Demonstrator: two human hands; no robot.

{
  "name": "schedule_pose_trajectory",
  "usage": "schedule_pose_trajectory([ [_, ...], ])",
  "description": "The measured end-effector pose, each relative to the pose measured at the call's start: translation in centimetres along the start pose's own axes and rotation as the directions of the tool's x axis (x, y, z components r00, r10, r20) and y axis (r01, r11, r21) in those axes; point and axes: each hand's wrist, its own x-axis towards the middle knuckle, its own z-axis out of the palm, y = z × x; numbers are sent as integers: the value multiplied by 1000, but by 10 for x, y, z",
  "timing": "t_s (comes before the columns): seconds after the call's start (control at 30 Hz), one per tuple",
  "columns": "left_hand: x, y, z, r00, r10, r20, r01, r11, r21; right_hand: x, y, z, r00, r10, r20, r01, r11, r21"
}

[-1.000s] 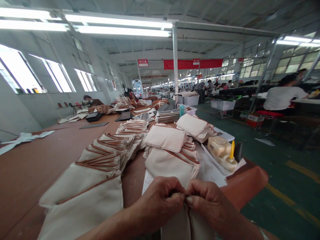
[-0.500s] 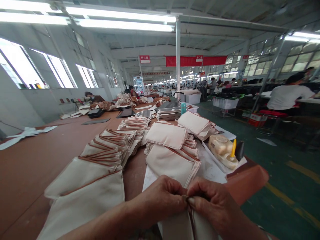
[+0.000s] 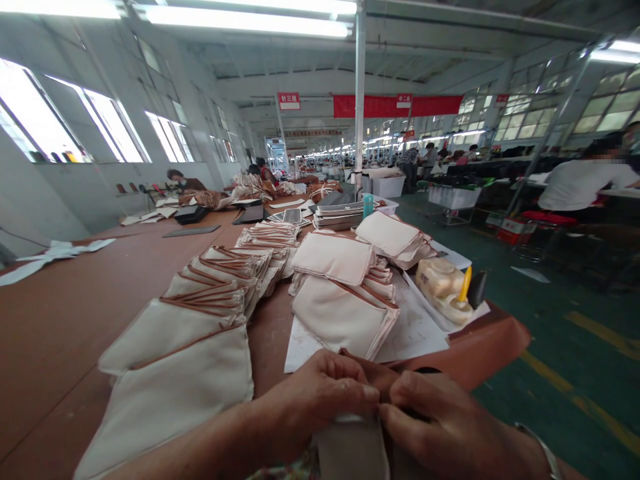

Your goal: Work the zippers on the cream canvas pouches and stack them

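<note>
Fingers of the left hand and right hand are drawn in to pinches, tips nearly meeting at the held piece. Brown table: broad bare area at left; narrower bare strip between the left row of off-white pieces and the middle stack; at right, the table ends beside green floor. White paper extends right of the middle stack. Held piece: bottom centre, near side of that stack. Pale panel's long axis runs from fingertips toward the worker, lower end out of frame; brown part slants up-left beyond them. Left thumb and forefinger: almost no gap, at the panel's top. Right: gripping the brown part, contact partly hidden.
</note>
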Motion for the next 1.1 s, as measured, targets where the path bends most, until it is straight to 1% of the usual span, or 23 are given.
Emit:
schedule_pose_trajectory([
  [0.07, 2, 0, 1, 1000, 16, 17, -16, 1000, -5, -2, -3, -4, 999, -37, 5, 37, 983, -180],
  [0.1, 2, 1, 2, 999, 34, 33, -34, 999, 11, -3, -5, -5, 998, -56, 24, 60, 967, -246],
  [0.13, 2, 2, 3, 998, 51, 46, -53, 998, 32, -4, -7, -7, 995, -83, 57, 96, 957, -273],
  [0.2, 1, 5, 6, 995, 89, 55, -94, 991, 93, -5, -13, -11, 985, -128, 116, 152, 963, -221],
  [0.23, 0, 8, 7, 992, 112, 52, -118, 984, 132, -6, -16, -13, 988, -115, 104, 131, 978, -161],
  [0.27, -1, 10, 9, 989, 138, 48, -144, 974, 173, -6, -19, -16, 996, -64, 64, 70, 993, -95],
  [0.3, -2, 13, 10, 985, 164, 44, -170, 963, 211, -5, -22, -20, 1000, 22, 16, -21, 999, -30],
  [0.33, -3, 15, 11, 981, 190, 42, -194, 950, 244, -3, -25, -23, 993, 118, -12, -117, 993, 27],
  [0.37, -4, 17, 12, 977, 210, 42, -213, 938, 274, -1, -27, -26, 981, 194, -2, -194, 979, 66],
  [0.4, -5, 19, 13, 974, 222, 43, -225, 926, 303, 2, -30, -29, 971, 235, 39, -237, 968, 84],
  [0.43, -6, 20, 14, 972, 229, 47, -231, 914, 333, 6, -32, -31, 966, 240, 96, -249, 964, 89],
  [0.5, -7, 22, 15, 970, 238, 48, -238, 887, 395, 12, -34, -34, 960, 198, 196, -218, 972, 85],
  [0.57, -9, 22, 15, 966, 253, 50, -248, 862, 441, 14, -33, -34, 955, 175, 239, -201, 976, 87],
  [0.63, -11, 22, 15, 958, 281, 58, -275, 844, 460, 13, -30, -32, 953, 172, 248, -210, 968, 138],
  [0.77, -11, 20, 14, 940, 326, 101, -335, 819, 466, 10, -27, -30, 962, 159, 221, -220, 933, 285],
  [0.83, -9, 20, 15, 924, 365, 112, -372, 794, 481, 11, -30, -34, 955, 176, 240, -241, 930, 276],
  [0.93, -7, 21, 18, 896, 433, 96, -415, 744, 524, 17, -34, -39, 940, 196, 279, -258, 943, 208],
  [0.97, -7, 23, 18, 897, 433, 94, -413, 742, 528, 18, -35, -40, 941, 184, 284, -244, 950, 194],
  [1.0, -8, 25, 17, 908, 405, 105, -397, 756, 521, 20, -34, -40, 945, 164, 283, -223, 956, 190],
  [1.1, -12, 33, 7, 960, 215, 182, -275, 854, 441, 21, -29, -39, 950, 131, 284, -190, 963, 193],
])
